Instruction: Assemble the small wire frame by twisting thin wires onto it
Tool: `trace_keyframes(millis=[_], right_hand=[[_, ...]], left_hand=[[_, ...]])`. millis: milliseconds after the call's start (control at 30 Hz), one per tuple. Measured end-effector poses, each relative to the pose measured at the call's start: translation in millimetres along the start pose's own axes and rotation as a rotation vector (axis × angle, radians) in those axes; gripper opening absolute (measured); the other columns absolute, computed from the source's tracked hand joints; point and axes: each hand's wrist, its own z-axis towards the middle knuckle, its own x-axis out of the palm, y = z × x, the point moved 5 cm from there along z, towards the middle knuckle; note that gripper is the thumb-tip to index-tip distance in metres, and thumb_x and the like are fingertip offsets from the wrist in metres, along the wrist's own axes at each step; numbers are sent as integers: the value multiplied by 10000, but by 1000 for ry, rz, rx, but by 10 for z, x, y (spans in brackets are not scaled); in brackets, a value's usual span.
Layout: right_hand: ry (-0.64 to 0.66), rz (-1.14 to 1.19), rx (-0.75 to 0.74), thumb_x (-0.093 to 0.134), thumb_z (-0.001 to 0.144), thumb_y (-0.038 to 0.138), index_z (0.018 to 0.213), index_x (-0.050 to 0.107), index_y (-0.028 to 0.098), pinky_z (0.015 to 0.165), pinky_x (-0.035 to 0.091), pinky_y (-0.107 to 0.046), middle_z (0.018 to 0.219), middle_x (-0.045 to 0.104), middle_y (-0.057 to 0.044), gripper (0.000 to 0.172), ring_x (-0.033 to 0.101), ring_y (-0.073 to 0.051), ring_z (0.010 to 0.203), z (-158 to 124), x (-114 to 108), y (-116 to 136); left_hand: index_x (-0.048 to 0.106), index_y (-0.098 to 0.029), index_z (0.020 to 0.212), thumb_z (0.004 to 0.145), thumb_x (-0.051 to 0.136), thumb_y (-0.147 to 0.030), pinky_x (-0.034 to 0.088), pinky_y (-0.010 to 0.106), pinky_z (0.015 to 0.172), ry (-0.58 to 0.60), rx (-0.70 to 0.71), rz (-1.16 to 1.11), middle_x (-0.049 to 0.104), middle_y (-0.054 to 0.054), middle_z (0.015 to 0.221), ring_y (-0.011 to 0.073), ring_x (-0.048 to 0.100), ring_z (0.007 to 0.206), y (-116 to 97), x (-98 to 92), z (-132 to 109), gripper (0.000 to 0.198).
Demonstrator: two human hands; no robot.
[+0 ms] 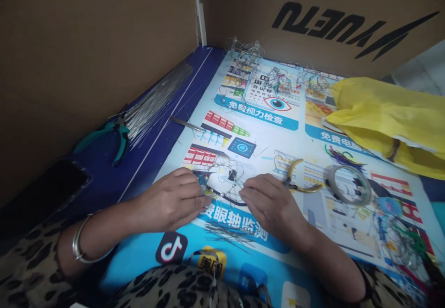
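A round piece of thin bent wire with small beads is between my two hands, over the printed sheet. My left hand has its fingers closed at the left edge of this beaded wire piece. On the other side, my right hand pinches its right edge; the fingertips are partly hidden. Just below lies a small pile of short cut wires. Yellow-handled pliers rest beside my right hand, and tweezers lie beyond my left hand.
Teal-handled pliers and a bundle of straight wires are at left, near a dark phone-like object. A tape roll, yellow bag and tangled wire pieces lie right. Cardboard walls enclose the back.
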Motion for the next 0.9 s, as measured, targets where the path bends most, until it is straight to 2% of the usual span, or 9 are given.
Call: trace_keyframes(millis=[900], right_hand=[[9, 19, -16, 503, 830, 98, 886, 627, 157, 751, 436, -348, 881, 623, -72, 149, 525, -189, 848, -29, 26, -12]], left_hand=[[613, -141, 995, 816, 577, -178, 434, 350, 712, 15, -1, -5, 625, 44, 724, 179, 541, 726, -1, -9, -5, 187]])
